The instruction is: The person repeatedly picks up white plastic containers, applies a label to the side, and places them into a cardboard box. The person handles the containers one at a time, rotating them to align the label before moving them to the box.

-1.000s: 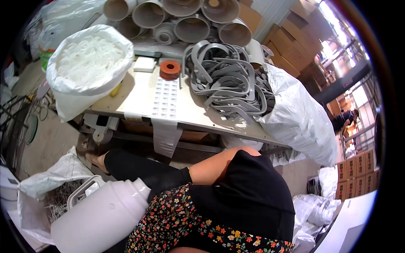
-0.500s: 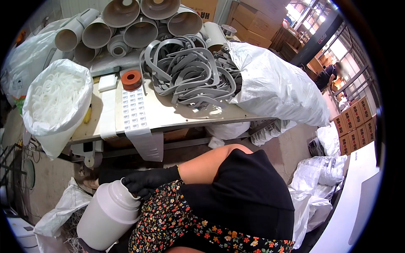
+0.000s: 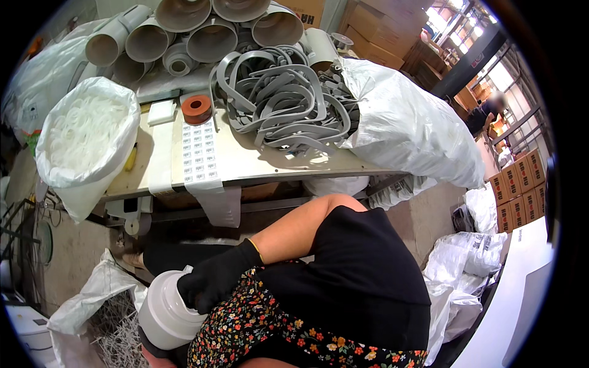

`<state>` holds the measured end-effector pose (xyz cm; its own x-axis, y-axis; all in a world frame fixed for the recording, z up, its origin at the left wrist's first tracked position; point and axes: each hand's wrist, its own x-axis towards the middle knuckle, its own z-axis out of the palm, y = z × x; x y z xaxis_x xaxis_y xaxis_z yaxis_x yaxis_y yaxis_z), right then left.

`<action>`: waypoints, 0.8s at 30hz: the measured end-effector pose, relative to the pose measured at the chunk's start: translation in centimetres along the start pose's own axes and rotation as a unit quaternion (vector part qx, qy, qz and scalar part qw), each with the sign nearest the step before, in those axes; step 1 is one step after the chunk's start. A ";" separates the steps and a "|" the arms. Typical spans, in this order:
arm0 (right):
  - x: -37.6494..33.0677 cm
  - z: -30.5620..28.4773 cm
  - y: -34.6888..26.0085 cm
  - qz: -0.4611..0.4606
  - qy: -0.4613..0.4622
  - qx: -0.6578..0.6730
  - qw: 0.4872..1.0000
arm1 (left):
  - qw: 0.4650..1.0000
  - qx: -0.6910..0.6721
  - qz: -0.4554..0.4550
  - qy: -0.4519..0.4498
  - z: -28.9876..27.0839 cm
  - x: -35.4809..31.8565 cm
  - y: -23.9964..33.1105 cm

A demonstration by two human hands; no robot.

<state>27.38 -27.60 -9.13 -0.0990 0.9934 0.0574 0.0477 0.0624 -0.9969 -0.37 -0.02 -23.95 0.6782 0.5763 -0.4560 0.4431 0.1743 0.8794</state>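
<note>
A white plastic pipe fitting (image 3: pixel 162 310), round and wide, sits low at my left side over my flowered skirt. My right hand (image 3: pixel 215 279), in a black glove, reaches across my body and grips the fitting's upper end. Only a dark gloved edge of my left hand (image 3: pixel 150 348) shows at the bottom of the picture, wrapped under the fitting's base. My black-sleeved right arm is bent, with the elbow pointing at the workbench.
A workbench (image 3: pixel 245 162) ahead holds a heap of grey curved clamps (image 3: pixel 282 104), an orange tape roll (image 3: pixel 197 108), a sheet of small labels (image 3: pixel 199 153) and large grey pipes (image 3: pixel 184 30). White sacks stand left (image 3: pixel 86 135) and right (image 3: pixel 411 129). An open bag (image 3: pixel 104 313) lies on the floor beside me.
The view has swung right and down. The white fitting has come closer in against my lap, and my gloved right hand now clasps its end.
</note>
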 end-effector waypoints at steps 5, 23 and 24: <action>1.1 0.4 0.5 -0.066 -0.062 -0.082 0.992 | 1.000 -0.003 -0.019 -0.002 -0.5 -1.2 -1.8; 17.3 1.7 -4.6 -0.192 0.050 -0.353 0.914 | 0.748 -0.336 0.257 0.511 -17.1 -0.7 3.3; 18.3 1.7 -4.8 -0.205 0.068 -0.394 0.893 | 0.761 -0.260 0.242 0.543 -15.8 -0.9 5.2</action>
<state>23.67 -9.89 -3.38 -0.1493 0.8709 0.4682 0.7254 0.4183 -0.5467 -7.92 12.96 -16.80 -0.3203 0.9445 0.0725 -0.1880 -0.1384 0.9724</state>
